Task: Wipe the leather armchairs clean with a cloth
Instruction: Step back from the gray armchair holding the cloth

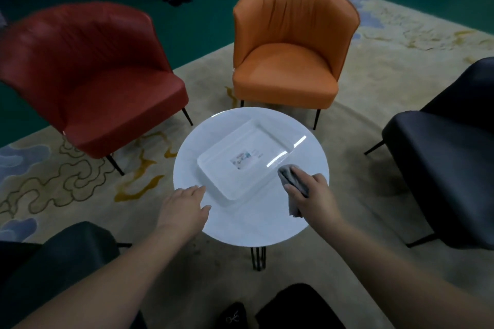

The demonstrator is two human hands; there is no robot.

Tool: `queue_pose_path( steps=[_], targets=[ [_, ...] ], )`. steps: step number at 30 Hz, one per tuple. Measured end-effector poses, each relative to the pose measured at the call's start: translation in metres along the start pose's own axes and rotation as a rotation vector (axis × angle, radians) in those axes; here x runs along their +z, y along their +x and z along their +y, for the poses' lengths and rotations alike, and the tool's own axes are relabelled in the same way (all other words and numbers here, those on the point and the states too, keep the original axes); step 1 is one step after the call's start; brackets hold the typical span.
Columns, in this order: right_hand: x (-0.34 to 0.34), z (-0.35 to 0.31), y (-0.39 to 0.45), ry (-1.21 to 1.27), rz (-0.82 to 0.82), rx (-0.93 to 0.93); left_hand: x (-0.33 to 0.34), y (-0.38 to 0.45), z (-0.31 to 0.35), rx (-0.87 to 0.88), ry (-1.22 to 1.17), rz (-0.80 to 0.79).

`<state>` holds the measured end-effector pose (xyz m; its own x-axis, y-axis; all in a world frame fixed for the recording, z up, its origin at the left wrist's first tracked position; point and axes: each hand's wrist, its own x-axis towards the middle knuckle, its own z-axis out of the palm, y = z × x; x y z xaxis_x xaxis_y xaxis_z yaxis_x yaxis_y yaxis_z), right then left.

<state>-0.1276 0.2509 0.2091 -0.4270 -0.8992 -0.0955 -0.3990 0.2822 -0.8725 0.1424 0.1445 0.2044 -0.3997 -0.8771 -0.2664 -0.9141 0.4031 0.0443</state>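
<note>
Right hand at 5 o'clock on the tabletop has its fingers bunched round the grey cloth; left hand hovers flat, fingers loose. I'd get a firmer wad before heading for the orange armchair at 12 or the red armchair at 10.

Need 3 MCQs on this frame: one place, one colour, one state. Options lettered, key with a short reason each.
1. Where is the tray?
A. on the round white table
B. on the rug
C. on the orange armchair

2. What colour is the armchair left of the orange one?
A. black
B. red
C. green

3. What is the right hand doing?
A. resting flat and empty
B. gripping a grey cloth
C. lifting the tray

Key: 1 A, the tray lies flat on the tabletop. 2 B, the red armchair stands there. 3 B, its fingers curl round the cloth; the left hand is open and holds nothing.
</note>
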Motion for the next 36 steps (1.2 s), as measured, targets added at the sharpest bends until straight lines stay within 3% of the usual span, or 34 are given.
queue_pose_path(
  steps=[5,13,17,20,28,36],
  targets=[
    [0.0,0.01,0.069,-0.11,-0.089,0.029,0.004,0.034,0.006,-0.115,-0.057,-0.025],
    [-0.009,0.028,0.179,-0.252,-0.436,-0.118,0.019,0.077,0.046,-0.413,-0.199,-0.049],
    [0.004,0.04,0.225,-0.173,-0.625,-0.051,0.033,0.085,0.076,-0.548,-0.267,-0.081],
    [0.023,0.046,0.249,-0.112,-0.676,0.029,0.044,0.085,0.095,-0.619,-0.309,-0.1],
    [0.085,0.063,0.301,-0.092,-0.75,0.109,0.067,0.11,0.126,-0.621,-0.351,-0.134],
    [0.128,0.092,0.322,-0.154,-0.841,-0.072,0.092,0.135,0.129,-0.624,-0.336,-0.141]
  ],
)
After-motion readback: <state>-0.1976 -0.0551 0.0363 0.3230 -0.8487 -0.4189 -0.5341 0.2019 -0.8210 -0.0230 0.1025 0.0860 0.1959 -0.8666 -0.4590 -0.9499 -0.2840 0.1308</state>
